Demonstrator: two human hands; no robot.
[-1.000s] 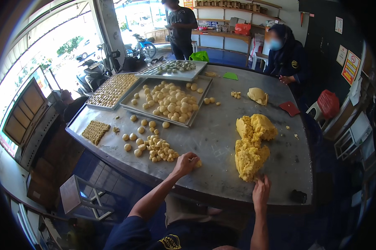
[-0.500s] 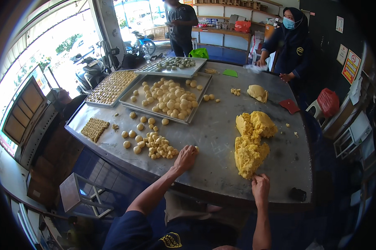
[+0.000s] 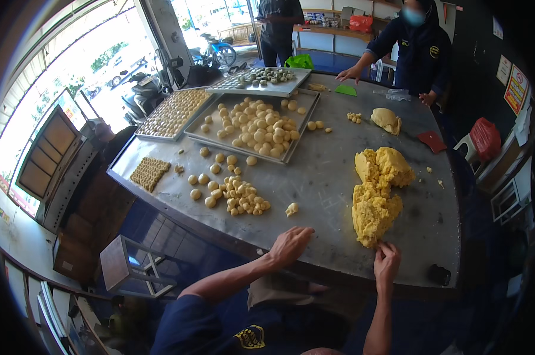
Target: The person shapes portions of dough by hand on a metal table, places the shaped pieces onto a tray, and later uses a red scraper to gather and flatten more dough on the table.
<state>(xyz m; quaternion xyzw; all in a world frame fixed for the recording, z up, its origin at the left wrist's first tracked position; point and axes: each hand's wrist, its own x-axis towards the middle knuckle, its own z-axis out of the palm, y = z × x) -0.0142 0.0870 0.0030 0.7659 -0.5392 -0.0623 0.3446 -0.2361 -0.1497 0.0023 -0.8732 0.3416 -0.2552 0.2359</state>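
Observation:
My left hand (image 3: pixel 291 245) hovers at the table's near edge, its fingers loosely stretched with nothing seen in them. Just beyond it a small lump of pale dough (image 3: pixel 291 209) lies alone on the metal table. My right hand (image 3: pixel 387 261) pinches at the near end of a large, crumbly yellow mass (image 3: pixel 375 216), which looks like filling; its fingertips are partly hidden against it. Left of my left hand is a pile of small dough balls (image 3: pixel 246 200), with several larger round balls (image 3: pixel 203 178) beside it.
A tray heaped with dough balls (image 3: pixel 258 127) stands mid-table, behind it trays of rows of balls (image 3: pixel 175 112) and greenish pieces (image 3: pixel 261 77). A pale dough lump (image 3: pixel 386 120), red scraper (image 3: pixel 432 141) and green scraper (image 3: pixel 345 90) lie beyond. A co-worker (image 3: pixel 412 53) stands far right.
My left hand has drawn back toward me and right, leaving the small dough lump on the table. My right hand stays at the yellow mass. The co-worker's hand has left the clear plastic.

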